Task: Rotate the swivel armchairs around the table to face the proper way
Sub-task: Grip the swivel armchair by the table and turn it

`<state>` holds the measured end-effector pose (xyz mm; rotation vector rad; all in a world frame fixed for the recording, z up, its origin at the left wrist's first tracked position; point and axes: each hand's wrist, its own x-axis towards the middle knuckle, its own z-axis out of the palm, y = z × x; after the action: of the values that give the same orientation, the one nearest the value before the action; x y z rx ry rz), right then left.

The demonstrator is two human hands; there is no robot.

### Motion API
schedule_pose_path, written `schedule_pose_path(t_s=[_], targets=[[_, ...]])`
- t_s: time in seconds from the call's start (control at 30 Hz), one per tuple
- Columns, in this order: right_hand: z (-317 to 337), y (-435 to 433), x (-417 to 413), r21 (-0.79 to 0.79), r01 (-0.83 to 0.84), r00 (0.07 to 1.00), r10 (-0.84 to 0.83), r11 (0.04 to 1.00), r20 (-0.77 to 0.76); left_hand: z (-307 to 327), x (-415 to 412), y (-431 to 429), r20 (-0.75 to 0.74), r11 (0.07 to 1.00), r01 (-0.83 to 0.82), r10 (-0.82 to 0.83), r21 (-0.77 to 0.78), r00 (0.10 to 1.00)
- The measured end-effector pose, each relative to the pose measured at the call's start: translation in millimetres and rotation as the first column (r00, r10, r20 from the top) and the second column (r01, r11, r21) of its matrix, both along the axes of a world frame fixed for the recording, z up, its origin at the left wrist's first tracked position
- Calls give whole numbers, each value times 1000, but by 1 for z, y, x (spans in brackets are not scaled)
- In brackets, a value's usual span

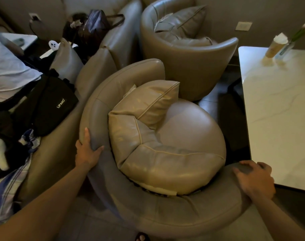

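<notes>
- I am gripping the near armchair (165, 214) by its curved backrest: my left hand (86, 152) is wrapped over the rim on the left side, thumb inside, and my right hand (254, 180) is clasped over the rim's right end.
- The chair is sitting between the sofa (99, 66) on my left and the marble table (278, 110) on my right, its seat opening toward the far right.
- My right hand is lying just beside the table corner; turning that end of the backrest toward the table risks pinching my knuckles against the edge.
- The second armchair (191, 66) is standing right behind this one, nearly touching, so the far arm could be scraping it as it swings.
- The loose cushion (148, 119) is leaning on the seat and may be sliding off with a quick spin.
- The black bag (49, 105) on the sofa is lying near my left hand and could be catching the rim.
- A bump to the table might be tipping the vase (287, 47).
</notes>
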<state>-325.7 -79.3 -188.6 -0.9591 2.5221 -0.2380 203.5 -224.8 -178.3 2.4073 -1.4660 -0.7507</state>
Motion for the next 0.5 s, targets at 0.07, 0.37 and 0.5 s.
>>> schedule_pose_path(t_s=[0.07,0.37,0.5], targets=[[2,-2,6,5,21,1000,-20,1000,-12,1,0,-14,-21,1000,18,-18,-1,1000],[12,-23,6,231,-143,983,165,963,-82,16,-33,48,62,989,145,-143,-20,988],[19,-52,-7,347,-302,947,322,888,-1,9,-66,114,-56,998,-47,49,44,997]])
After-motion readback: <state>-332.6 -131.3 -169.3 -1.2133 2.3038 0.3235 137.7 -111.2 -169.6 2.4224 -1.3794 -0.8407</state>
